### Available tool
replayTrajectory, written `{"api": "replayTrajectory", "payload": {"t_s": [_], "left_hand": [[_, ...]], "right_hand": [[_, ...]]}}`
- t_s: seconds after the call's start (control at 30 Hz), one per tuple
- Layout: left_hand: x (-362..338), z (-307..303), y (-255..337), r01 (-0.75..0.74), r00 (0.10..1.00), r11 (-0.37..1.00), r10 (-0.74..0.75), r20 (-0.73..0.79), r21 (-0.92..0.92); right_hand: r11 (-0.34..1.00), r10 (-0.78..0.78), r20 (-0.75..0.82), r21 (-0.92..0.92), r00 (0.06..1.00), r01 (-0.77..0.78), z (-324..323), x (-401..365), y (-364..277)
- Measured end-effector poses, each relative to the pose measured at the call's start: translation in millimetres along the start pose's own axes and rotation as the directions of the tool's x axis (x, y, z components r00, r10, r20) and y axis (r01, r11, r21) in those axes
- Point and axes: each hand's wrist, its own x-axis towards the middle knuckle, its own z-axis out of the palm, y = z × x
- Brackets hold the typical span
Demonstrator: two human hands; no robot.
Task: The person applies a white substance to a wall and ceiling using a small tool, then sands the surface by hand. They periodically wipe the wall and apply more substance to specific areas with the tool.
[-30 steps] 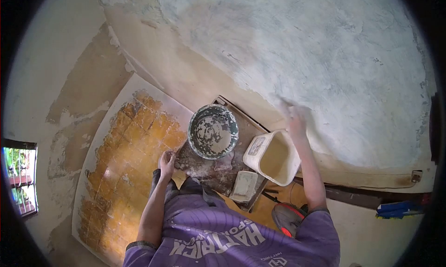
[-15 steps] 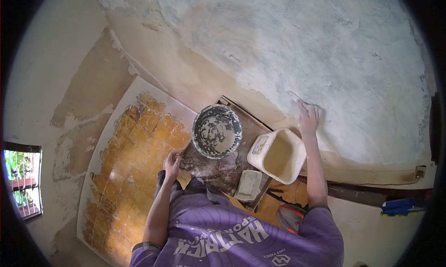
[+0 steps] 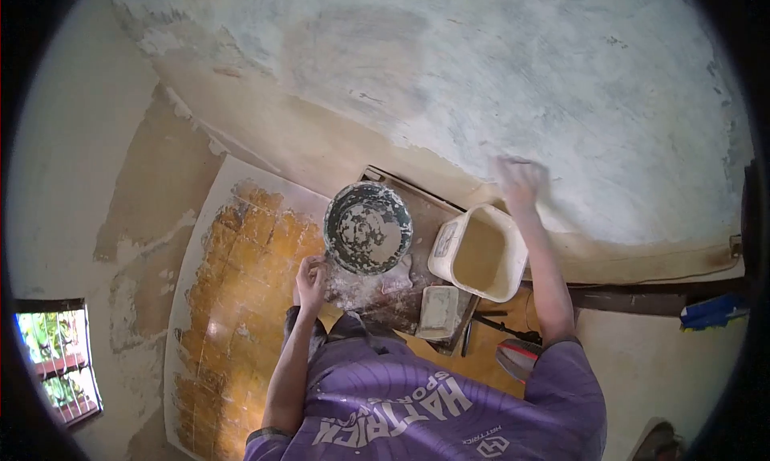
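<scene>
My right hand (image 3: 520,184) is at the pale, patchy plastered wall (image 3: 497,84), its fingers bent and blurred. Something thin seems to stick out at the fingertips; its kind I cannot make out. Below that hand stands a white squarish bucket (image 3: 520,278) with cloudy tan liquid in it. My left hand (image 3: 311,283) is curled closed beside a dark round bucket (image 3: 330,240), and no object shows in its fingers. Whitish residue coats that bucket's inside. A small whitish rectangular tub (image 3: 439,312) sits nearer to me on the same dirty board (image 3: 361,292).
Worn orange-yellow tiles (image 3: 233,324) spread at the left. A barred window (image 3: 60,361) is at the far left. A blue object (image 3: 714,310) lies at the far right. Near my right arm are a grey-and-red item (image 3: 517,357) and dark thin tools (image 3: 501,324).
My right hand has moved slightly left and up along the wall and is now blurred. My left hand's fingers have curled in more. The whole view has shifted a little.
</scene>
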Motion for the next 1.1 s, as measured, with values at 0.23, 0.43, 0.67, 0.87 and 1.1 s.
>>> {"api": "replayTrajectory", "payload": {"t_s": [0.23,0.43,0.67,0.87,1.1], "left_hand": [[11,30,31,-0.311,0.924,0.935,0.255,0.285,0.172],[5,45,30,-0.458,0.844,0.833,0.296,0.448,0.311],[-3,48,28,-0.504,0.824,0.815,0.356,0.440,0.285],[-11,48,24,-0.436,0.854,0.848,0.284,0.435,0.301],[-14,45,29,-0.426,0.856,0.852,0.271,0.440,0.304]], "right_hand": [[0.990,-0.133,0.016,0.050,0.991,0.132,-17,35,-19],[0.969,0.247,-0.278,0.090,0.928,-0.231,-38,45,0],[0.980,0.017,0.220,0.189,0.975,-0.060,25,-20,-33],[0.931,0.332,-0.278,0.249,0.901,-0.266,-45,46,-2],[0.942,0.092,0.200,0.299,0.975,-0.151,31,-7,-57]]}}
